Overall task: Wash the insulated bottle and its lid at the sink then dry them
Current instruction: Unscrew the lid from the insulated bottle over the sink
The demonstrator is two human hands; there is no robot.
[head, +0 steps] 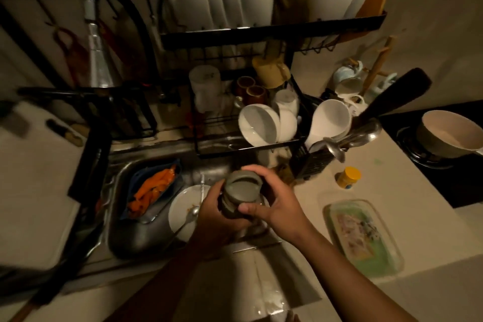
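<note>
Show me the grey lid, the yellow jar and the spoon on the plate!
grey lid [241, 189]: head view, its top face.
yellow jar [349, 178]: head view, its front.
spoon [194, 210]: head view, its bowl.

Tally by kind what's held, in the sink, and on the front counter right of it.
insulated bottle: 1
white plate: 1
spoon: 1
blue tray: 1
orange item: 1
yellow-lidded jar: 1
glass dish: 1
Total: 7
Thin pale thing by plate unclear, uncounted.
</note>
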